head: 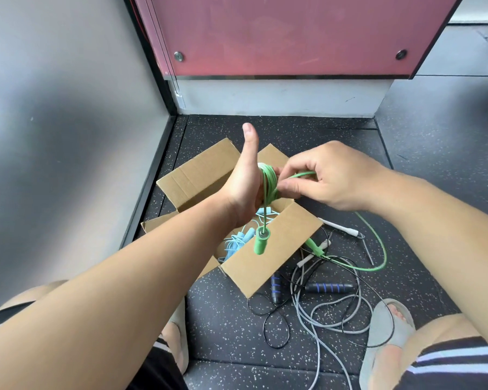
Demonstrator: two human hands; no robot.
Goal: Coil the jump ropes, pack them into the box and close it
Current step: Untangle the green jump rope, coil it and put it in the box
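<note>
Green plastic jump rope (268, 182) being wound above the open brown cardboard box (268, 246): the left hand (244, 184), thumb up, is carrying the coil while the right hand (326, 175) is pinching the free strand. Winding well likely requires steady tension, laying turns side by side.

Matt brown cardboard box (268, 249) on speckled rubbery floor (231, 327) (smooth, slightly glossy green rope (269, 181)).

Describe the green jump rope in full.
The green jump rope is a thin, smooth plastic-looking cord, partly coiled around the left hand. One green cylindrical handle dangles over the open cardboard box. The right hand pinches the free cord, which trails down and loops across the speckled floor.
</note>
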